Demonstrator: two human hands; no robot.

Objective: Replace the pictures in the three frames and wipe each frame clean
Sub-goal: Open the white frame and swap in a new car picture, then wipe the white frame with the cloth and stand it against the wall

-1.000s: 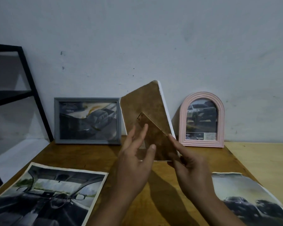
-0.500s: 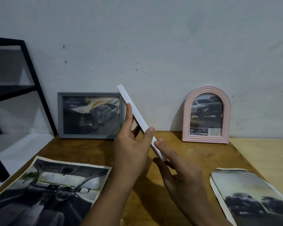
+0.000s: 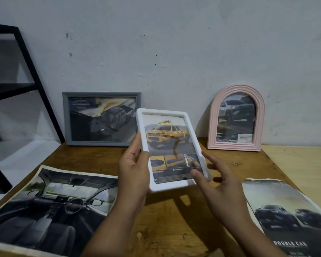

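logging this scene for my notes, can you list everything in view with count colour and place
white frame: 1, white, yellow car picture inside with brown stains on the glass, held above the table centre
grey frame: 1, grey, leaning on the wall, back left
pink arched frame: 1, pink, leaning on the wall, back right
loose car prints: 2, interior view front left, dark cars front right
table: 1, brown wood
black shelf frame: 1, far left
wall: pale grey
left hand: grips the white frame's left edge
right hand: fingers at its lower right corner
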